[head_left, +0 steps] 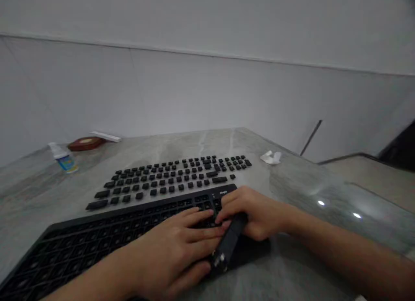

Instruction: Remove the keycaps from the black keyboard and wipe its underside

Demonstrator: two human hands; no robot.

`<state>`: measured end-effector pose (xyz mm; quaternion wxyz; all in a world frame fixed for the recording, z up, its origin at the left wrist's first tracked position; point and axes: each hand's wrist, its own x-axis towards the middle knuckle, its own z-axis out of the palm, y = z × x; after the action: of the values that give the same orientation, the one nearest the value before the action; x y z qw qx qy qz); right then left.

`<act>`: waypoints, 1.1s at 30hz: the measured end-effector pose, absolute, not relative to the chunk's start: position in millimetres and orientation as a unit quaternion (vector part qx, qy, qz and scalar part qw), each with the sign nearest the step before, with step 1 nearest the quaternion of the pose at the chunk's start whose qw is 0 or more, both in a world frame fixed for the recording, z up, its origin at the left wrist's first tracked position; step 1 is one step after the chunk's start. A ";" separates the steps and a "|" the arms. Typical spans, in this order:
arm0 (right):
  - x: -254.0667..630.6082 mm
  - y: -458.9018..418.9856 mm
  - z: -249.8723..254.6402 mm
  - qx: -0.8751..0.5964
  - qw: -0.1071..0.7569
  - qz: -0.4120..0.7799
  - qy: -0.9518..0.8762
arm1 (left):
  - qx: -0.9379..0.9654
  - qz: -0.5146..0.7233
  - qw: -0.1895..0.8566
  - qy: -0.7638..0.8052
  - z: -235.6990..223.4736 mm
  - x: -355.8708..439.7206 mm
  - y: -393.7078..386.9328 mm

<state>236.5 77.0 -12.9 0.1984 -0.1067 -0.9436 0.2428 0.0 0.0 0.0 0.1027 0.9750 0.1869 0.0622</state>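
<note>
A black keyboard (106, 236) with its keycaps off lies across the near part of the table. My left hand (175, 244) rests on its right part, fingers stretched out and slightly apart. Closed around a black bar-shaped tool (228, 244), my right hand (249, 210) is over the keyboard's right end. Small shiny bits show at the tool's near end; its far end is hidden under my fingers. The left fingertips reach close to the tool, and I cannot tell whether they touch it. Behind the keyboard, the loose black keycaps (162, 190) lie in rows.
A white spray bottle (65, 159) with a blue label stands at the left, beside a reddish-brown wooden object (86, 143). Crumpled white tissue (271, 157) lies at the back right of the grey marble table (292, 184). A pale wall (181, 93) rises behind.
</note>
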 end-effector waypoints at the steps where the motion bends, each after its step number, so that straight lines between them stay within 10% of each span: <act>1: 236.5 76.1 -12.8 -0.108 0.198 0.255 -0.940 | 0.975 0.077 0.089 0.190 -1.7 -0.4 -1.3; 33: 238.8 84.3 -14.6 -0.195 0.191 0.301 -0.914 | 0.976 0.075 -0.004 0.206 -8.3 -1.3 -5.6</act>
<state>238.8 84.3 -14.6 0.1909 -0.1949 -0.9139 0.3007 -1.3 -5.6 -8.3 -0.0037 0.9756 0.2061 0.0753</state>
